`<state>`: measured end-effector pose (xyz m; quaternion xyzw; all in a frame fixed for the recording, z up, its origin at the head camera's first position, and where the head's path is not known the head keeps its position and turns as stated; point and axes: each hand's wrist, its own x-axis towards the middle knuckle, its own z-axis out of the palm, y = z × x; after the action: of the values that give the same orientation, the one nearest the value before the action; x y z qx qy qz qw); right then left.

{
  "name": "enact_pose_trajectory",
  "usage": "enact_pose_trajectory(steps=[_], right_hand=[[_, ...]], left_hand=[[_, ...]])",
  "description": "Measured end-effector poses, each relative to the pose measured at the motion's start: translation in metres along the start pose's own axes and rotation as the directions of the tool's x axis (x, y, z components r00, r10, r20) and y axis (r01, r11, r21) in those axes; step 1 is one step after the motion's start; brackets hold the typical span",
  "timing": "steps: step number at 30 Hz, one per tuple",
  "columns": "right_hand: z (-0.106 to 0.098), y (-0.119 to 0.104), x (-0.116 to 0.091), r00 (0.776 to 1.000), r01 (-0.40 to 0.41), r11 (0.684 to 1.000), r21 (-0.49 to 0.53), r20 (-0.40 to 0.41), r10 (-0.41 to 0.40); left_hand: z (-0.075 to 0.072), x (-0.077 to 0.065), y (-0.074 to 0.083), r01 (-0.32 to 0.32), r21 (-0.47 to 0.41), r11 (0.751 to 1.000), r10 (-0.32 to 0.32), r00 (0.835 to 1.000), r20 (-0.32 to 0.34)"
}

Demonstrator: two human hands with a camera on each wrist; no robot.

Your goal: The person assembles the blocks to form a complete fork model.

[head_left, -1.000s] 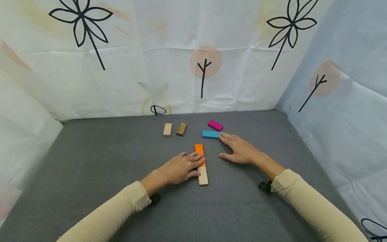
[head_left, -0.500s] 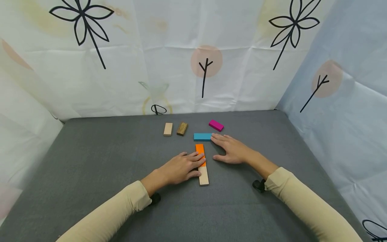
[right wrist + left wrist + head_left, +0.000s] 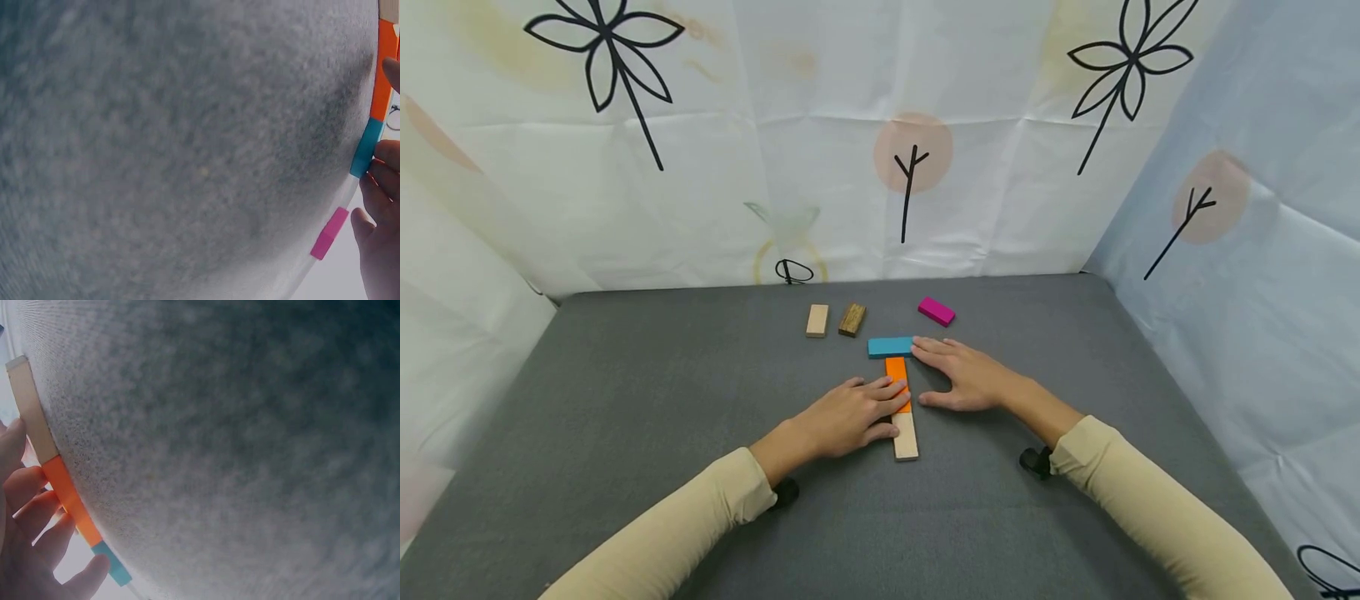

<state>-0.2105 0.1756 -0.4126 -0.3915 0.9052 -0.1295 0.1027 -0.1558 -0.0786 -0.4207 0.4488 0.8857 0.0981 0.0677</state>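
An orange block (image 3: 896,367) and a pale wood block (image 3: 905,437) lie end to end in a line on the grey table. My left hand (image 3: 846,414) rests on them, fingers extended over the orange one and thumb by the pale one. Across the far end of the orange block lies a blue block (image 3: 890,347), close to it. The fingertips of my right hand (image 3: 966,377) touch the blue block's right end, with the thumb apart and pointing left. In the right wrist view, the fingers lie against the blue block (image 3: 367,149).
A magenta block (image 3: 936,312) lies beyond the blue one, to its right. Toward the back left are a small pale block (image 3: 817,321) and a dark brown block (image 3: 852,320). White printed cloth (image 3: 820,142) hangs along the table's far edge.
My right hand has slid the blue block left and nearer, from beside the magenta block to the far end of the orange block. My left hand has stayed in place.
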Motion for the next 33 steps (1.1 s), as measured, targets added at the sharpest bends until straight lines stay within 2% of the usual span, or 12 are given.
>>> enact_pose_trajectory(steps=[7, 23, 33], right_hand=[[0.0014, -0.0044, 0.0016, 1.0, 0.006, 1.0, 0.01, 0.024, -0.006], [0.003, -0.0052, 0.0015, 1.0, 0.01, 1.0, 0.008, -0.002, -0.01], [-0.0034, -0.0032, 0.004, 0.999, -0.008, 0.994, 0.105, -0.048, 0.013]], left_hand=[[0.0015, 0.0009, -0.001, -0.005, 0.012, 1.0, 0.005, 1.0, 0.0], [0.0009, 0.0005, -0.0013, -0.009, 0.003, 1.0, 0.009, 1.0, -0.002], [-0.0012, 0.0004, 0.0011, -0.001, -0.009, 1.0, 0.001, 1.0, 0.002]])
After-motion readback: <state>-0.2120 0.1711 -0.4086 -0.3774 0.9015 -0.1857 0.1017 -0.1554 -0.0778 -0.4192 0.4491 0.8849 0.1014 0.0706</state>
